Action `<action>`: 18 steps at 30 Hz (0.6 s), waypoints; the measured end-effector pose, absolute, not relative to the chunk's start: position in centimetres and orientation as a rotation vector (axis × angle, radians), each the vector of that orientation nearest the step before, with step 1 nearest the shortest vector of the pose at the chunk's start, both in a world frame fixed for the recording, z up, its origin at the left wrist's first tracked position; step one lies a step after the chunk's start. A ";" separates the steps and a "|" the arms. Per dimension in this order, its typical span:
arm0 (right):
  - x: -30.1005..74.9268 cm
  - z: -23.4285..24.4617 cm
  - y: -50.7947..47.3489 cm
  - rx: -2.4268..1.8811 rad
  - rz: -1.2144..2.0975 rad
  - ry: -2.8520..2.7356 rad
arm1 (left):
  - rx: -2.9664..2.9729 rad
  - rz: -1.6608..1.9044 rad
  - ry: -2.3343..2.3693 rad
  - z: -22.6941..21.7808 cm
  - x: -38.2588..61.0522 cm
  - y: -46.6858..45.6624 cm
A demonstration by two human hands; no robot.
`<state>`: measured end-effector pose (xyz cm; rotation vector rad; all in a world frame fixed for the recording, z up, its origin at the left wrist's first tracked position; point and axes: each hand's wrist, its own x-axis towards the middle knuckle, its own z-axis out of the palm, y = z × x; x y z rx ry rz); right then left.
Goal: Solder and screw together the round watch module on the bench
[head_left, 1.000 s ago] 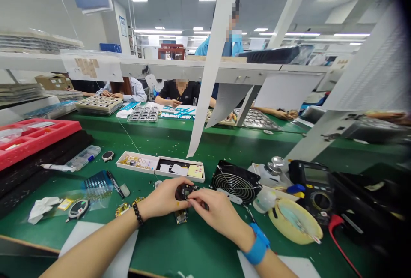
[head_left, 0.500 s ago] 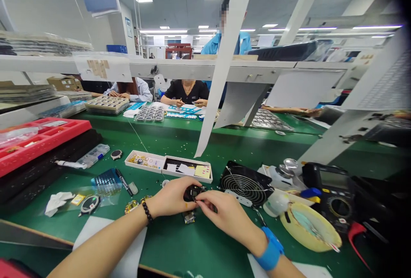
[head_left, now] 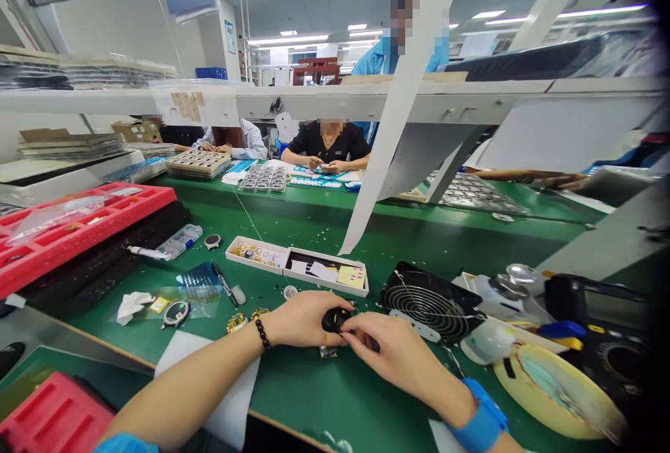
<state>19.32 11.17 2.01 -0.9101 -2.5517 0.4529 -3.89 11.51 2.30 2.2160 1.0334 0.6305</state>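
Holds a small black part (head_left: 335,319) in the left hand (head_left: 303,320), with thumb and fingers curled around it, over the green bench (head_left: 324,407). Places the fingertips of the right hand (head_left: 390,348) against the right side of that same part, thumb and index finger drawn together; cannot tell whether pinching a piece of it or merely pressing. Wears a black bead bracelet (head_left: 262,334) on the left wrist and a blue wristband (head_left: 474,428) on the right. Has a small circuit-like piece (head_left: 329,352) just below the hands, partly covered, and gold-coloured parts (head_left: 238,322) beside the left wrist. Further left, shows a black marker (head_left: 225,284) and a round watch-like device (head_left: 176,313) near a crumpled white tissue (head_left: 133,306). Beyond the hands, shows two white boxes (head_left: 324,287) end to end, filled with small parts and paper pieces. To the right, includes a black fan (head_left: 426,299) with a wire guard, a pale yellow bowl (head_left: 528,397) and a multimeter (head_left: 615,362). Across the bench, shows a seated person in a black top (head_left: 329,149).
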 end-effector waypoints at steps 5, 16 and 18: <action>19.4 2.2 11.1 -0.903 0.434 -2.569 | 2.149 0.604 1.066 2.6 -3.9 11.5; 19.2 1.3 10.9 -0.930 0.464 -2.475 | 2.164 0.628 1.037 2.9 -4.0 11.8; 19.0 1.3 10.6 -0.936 0.505 -2.398 | 2.181 0.636 1.019 2.7 -4.1 11.8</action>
